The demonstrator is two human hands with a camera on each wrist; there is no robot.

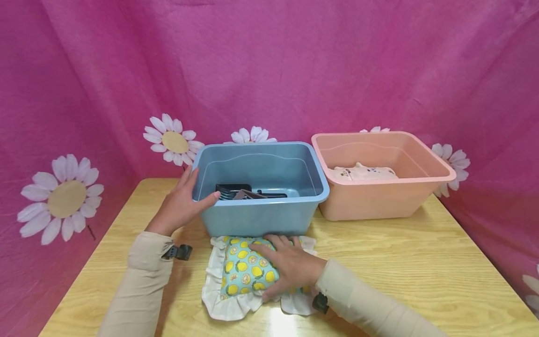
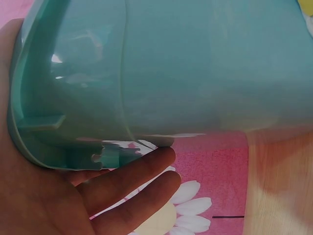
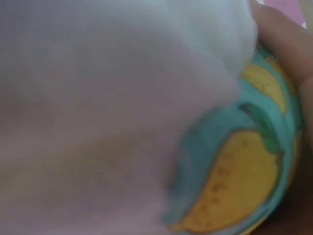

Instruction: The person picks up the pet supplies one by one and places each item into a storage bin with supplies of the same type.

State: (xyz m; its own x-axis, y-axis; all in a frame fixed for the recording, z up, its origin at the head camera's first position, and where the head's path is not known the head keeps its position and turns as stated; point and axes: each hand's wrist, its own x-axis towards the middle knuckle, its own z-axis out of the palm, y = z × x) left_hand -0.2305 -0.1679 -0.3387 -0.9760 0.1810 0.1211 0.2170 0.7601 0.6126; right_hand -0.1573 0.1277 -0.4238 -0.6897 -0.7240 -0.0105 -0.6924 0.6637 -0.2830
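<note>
A small cushion [image 1: 248,267] with a lemon print and white ruffled edging lies on the table in front of the blue plastic bin [image 1: 261,217]. From above, my right hand [image 1: 294,267] grips the cushion, fingers spread toward its far edge and thumb at the near side. The right wrist view shows the lemon fabric [image 3: 234,181] bulging under that hand, with blurred white ruffle across much of the picture. My left hand [image 1: 181,206] holds the bin's front left corner, thumb over the front rim. In the left wrist view its fingers [image 2: 132,181] touch the outer wall.
Inside the blue bin lie dark utensils, including a black item [image 1: 236,189], partly hidden by the front wall. To its right stands a pink bin [image 1: 375,201] with white printed cloth [image 1: 366,173] in it. A pink flowered curtain [image 1: 269,70] hangs behind the wooden table [image 1: 421,262].
</note>
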